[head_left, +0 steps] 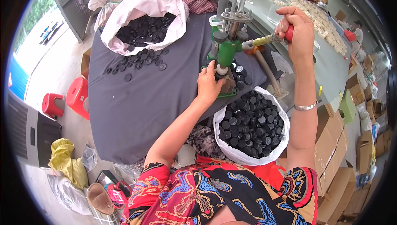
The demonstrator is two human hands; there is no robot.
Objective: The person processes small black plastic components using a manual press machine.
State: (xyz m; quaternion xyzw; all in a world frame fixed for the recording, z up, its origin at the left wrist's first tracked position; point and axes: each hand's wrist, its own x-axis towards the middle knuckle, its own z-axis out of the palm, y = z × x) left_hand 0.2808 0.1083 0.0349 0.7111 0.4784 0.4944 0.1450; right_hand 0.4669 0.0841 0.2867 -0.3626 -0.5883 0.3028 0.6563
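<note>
A green hand press (226, 51) with a coiled spring stands at the far edge of the grey-covered table. My left hand (209, 85) rests at its base, index finger and thumb stretched apart beside the press's pale tip (222, 70). Whatever lies beneath that tip is hidden by the fingers. Raised on the right, my right hand (295, 28) wraps around the red ball knob (289, 32) of the press lever (264, 40), its index finger sticking out. Small black caps (241, 76) with some silvery ones lie just right of the press base.
A pale sack of black discs (182, 22) stands open at back left, with loose black discs (144, 57) spilled before it. Close to my body sits a white bag (269, 159) full of black caps. A hammer-like tool (269, 72) leans right of the press. Cardboard boxes (331, 150) flank my right arm.
</note>
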